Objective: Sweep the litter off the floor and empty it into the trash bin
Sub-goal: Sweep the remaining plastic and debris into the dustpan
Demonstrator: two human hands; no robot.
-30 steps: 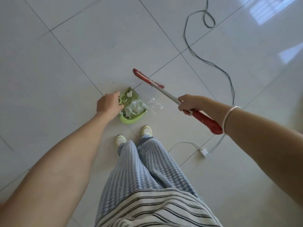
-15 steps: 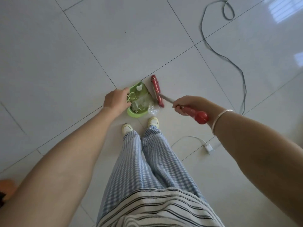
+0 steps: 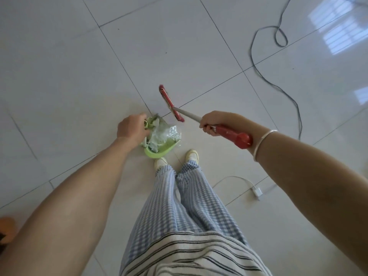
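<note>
The broom (image 3: 186, 114) swings its head away from the dustpan's (image 3: 157, 154) right edge, out to the far side, and the clear plastic wrap (image 3: 168, 133) is now inside the pan!

Green dustpan (image 3: 159, 153) full of crumpled clear plastic litter (image 3: 165, 134) — red broom (image 3: 171, 103), grey shaft, just beyond its mouth

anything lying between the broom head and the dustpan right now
Nothing visible does: only bare tile separates the broom head from the green dustpan, which already holds the clear plastic litter. The white charger lies well off to the side.
</note>
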